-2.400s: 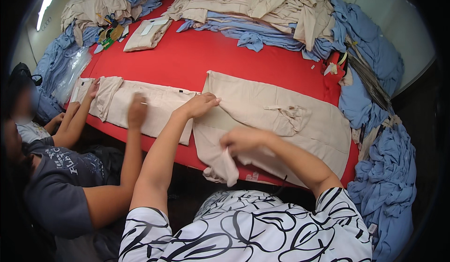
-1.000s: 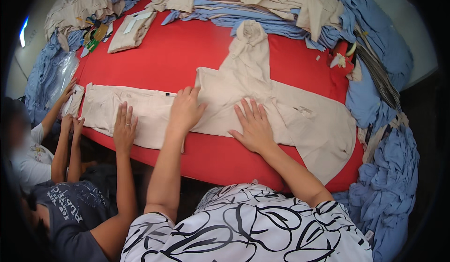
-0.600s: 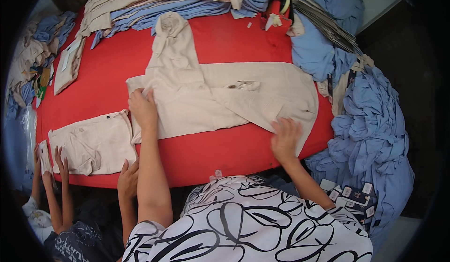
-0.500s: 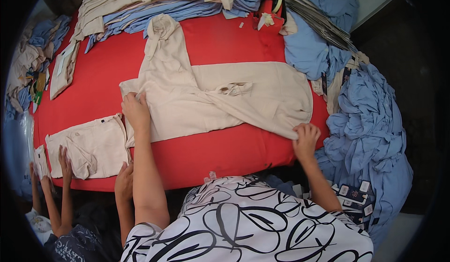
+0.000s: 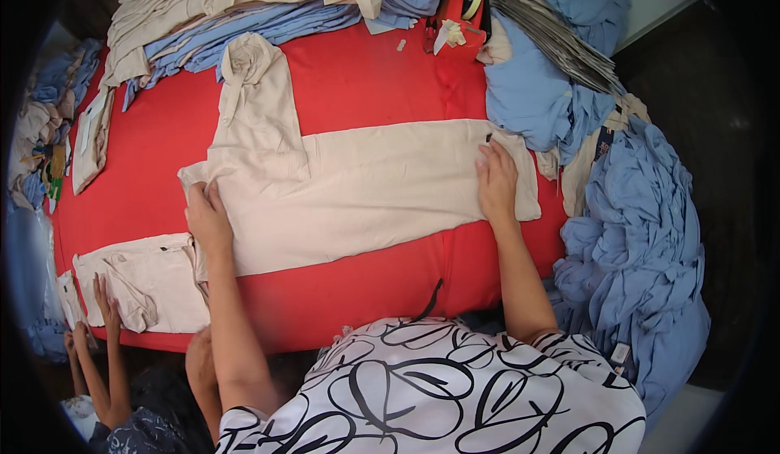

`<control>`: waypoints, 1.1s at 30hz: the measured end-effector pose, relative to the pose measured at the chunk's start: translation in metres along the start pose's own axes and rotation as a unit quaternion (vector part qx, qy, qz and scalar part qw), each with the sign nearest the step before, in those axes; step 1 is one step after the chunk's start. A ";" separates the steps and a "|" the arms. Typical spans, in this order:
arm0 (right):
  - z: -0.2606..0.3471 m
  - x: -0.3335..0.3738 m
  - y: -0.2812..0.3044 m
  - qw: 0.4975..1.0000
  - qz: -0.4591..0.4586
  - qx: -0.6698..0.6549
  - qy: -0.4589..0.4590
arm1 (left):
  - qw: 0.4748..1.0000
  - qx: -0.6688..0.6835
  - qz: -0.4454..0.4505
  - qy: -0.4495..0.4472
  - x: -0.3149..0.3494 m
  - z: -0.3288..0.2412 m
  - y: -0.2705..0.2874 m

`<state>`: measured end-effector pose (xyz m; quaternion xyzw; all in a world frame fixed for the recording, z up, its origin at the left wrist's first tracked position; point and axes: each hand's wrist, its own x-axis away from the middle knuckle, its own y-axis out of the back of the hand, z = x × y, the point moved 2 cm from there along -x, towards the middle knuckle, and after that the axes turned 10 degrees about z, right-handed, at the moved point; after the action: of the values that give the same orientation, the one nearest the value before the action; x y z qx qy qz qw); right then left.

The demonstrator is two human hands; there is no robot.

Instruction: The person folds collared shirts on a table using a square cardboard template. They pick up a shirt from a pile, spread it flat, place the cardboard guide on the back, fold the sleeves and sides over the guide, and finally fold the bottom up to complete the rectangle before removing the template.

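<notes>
A beige long-sleeved shirt [image 5: 382, 178] lies across the red-covered table, its body folded into a long strip. The collar part [image 5: 253, 108] points away from me at the left end. My left hand [image 5: 210, 220] rests at the strip's near left edge, thumb and fingers apart on the cloth. Toward the right end, my right hand [image 5: 497, 179] lies on the fabric with outstretched fingers, just below a small dark label [image 5: 488, 138]. Neither hand grips the cloth.
Another person's hands [image 5: 107, 306] touch a folded beige garment [image 5: 146, 283] at the left. Stacked beige and blue clothes [image 5: 236, 27] line the far edge. A red box with tape [image 5: 455, 27] stands at the back. Blue garments [image 5: 634, 218] are heaped at the right.
My right hand has let go of the fabric's lower right corner and moved up and left onto the strip. The crossing flap now lies flat over it. My left hand stays on the left edge.
</notes>
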<state>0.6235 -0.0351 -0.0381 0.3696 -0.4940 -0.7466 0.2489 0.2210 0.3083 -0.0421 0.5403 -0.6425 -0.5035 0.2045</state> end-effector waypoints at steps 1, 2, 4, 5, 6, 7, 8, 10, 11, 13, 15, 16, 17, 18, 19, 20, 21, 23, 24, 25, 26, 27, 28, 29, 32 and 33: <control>-0.001 0.002 -0.007 0.998 0.006 0.025 0.060 | 1.000 0.006 0.013 -0.005 -0.002 -0.001 0.001; -0.015 -0.001 -0.004 0.998 0.041 0.025 0.031 | 1.000 0.010 0.025 -0.011 -0.004 -0.004 0.004; -0.052 -0.012 0.015 0.994 0.106 0.025 -0.023 | 0.999 0.019 0.041 -0.009 -0.006 -0.008 0.003; -0.054 -0.009 0.017 0.997 0.072 0.021 0.009 | 0.999 0.023 0.039 -0.011 -0.005 -0.004 0.003; -0.057 -0.012 0.013 0.997 0.069 0.014 0.009 | 0.999 0.026 0.038 -0.015 -0.003 0.001 0.005; -0.059 -0.014 0.009 0.998 0.066 0.008 0.008 | 0.998 0.047 0.047 0.009 0.000 0.006 0.003; -0.058 -0.021 0.008 0.998 0.058 0.002 0.011 | 0.996 0.070 0.050 0.033 0.000 0.000 0.004; -0.062 -0.015 0.011 0.996 0.002 0.093 0.013 | 0.993 0.110 0.024 0.032 -0.006 0.003 0.008; -0.057 -0.017 0.009 0.990 -0.029 0.139 0.013 | 0.991 0.122 0.040 0.018 -0.008 0.005 0.005; 0.001 -0.046 0.011 0.995 -0.059 0.037 0.069 | 0.982 0.167 0.079 0.032 -0.010 0.007 0.011; 0.091 -0.077 0.015 0.984 -0.043 -0.102 0.139 | 0.964 0.238 0.113 0.027 -0.013 0.019 0.017; 0.142 -0.099 0.010 0.970 0.020 -0.176 0.165 | 0.954 0.270 0.129 0.019 -0.014 0.023 0.022; 0.188 -0.124 -0.001 0.955 0.073 -0.180 0.222 | 0.942 0.303 0.147 0.013 -0.016 0.027 0.025; 0.224 -0.150 -0.021 0.934 0.112 -0.202 0.272 | 0.937 0.304 0.172 0.025 -0.018 0.028 0.027; 0.256 -0.178 -0.043 0.920 0.127 -0.209 0.305 | 0.931 0.305 0.199 0.036 -0.019 0.027 0.032; 0.283 -0.204 -0.067 0.926 0.136 -0.184 0.300 | 0.925 0.304 0.224 0.049 -0.021 0.025 0.038; 0.296 -0.234 -0.095 0.939 0.160 -0.169 0.253 | 0.917 0.276 0.276 0.080 -0.025 0.019 0.042; 0.327 -0.274 -0.124 0.979 0.142 -0.106 0.104 | 0.921 0.295 0.250 0.051 -0.023 0.018 0.040; 0.340 -0.287 -0.126 0.977 0.167 -0.112 0.075 | 0.923 0.303 0.235 0.039 -0.020 0.021 0.039; 0.348 -0.299 -0.126 0.974 0.191 -0.117 0.044 | 0.930 0.308 0.202 -0.005 -0.018 0.026 0.032; 0.352 -0.304 -0.126 0.969 0.218 -0.118 0.010 | 0.932 0.301 0.203 0.000 -0.019 0.026 0.031; 0.363 -0.301 -0.118 0.969 0.230 -0.071 0.046 | 0.934 0.294 0.203 0.009 -0.018 0.024 0.033; 0.371 -0.297 -0.108 0.964 0.229 -0.099 0.093 | 0.935 0.288 0.206 0.015 -0.018 0.021 0.035; 0.380 -0.288 -0.090 0.955 0.227 -0.128 0.141 | 0.935 0.291 0.201 0.039 -0.018 0.020 0.037; 0.391 -0.203 -0.008 0.887 0.263 -0.265 0.272 | 0.940 0.285 0.175 0.073 -0.021 0.018 0.034; 0.381 -0.170 0.002 0.865 0.207 -0.269 0.369 | 0.940 0.275 0.184 0.085 -0.025 0.017 0.032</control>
<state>0.4226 0.3004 0.1067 0.4264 -0.2108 -0.5910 0.6515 0.1997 0.3355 -0.0144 0.4889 -0.8240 -0.2130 0.1914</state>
